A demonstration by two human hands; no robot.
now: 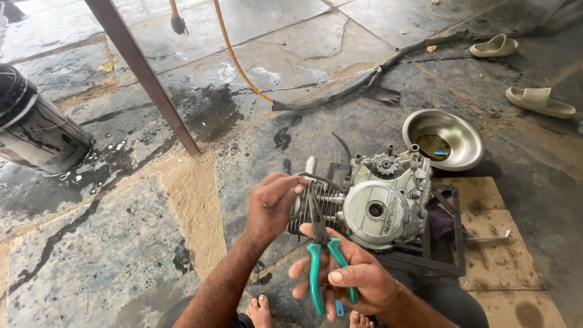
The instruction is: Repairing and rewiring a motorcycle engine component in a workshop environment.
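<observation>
A grey motorcycle engine [379,203] with a finned cylinder sits on a dark metal stand [449,258]. My right hand [352,276] grips green-handled pliers [319,267] whose jaws point up at the cylinder fins. Just left of the cylinder, my left hand [271,203] pinches a thin dark wire [322,179] that arcs over the fins. My bare feet [261,311] show at the bottom edge.
A steel bowl [446,138] with dark liquid stands behind the engine. A black bucket [33,124] is at far left, a slanted metal bar [146,76] beside it. An orange hose [234,54], a dark strip [364,82] and two sandals [516,70] lie on wet stone floor.
</observation>
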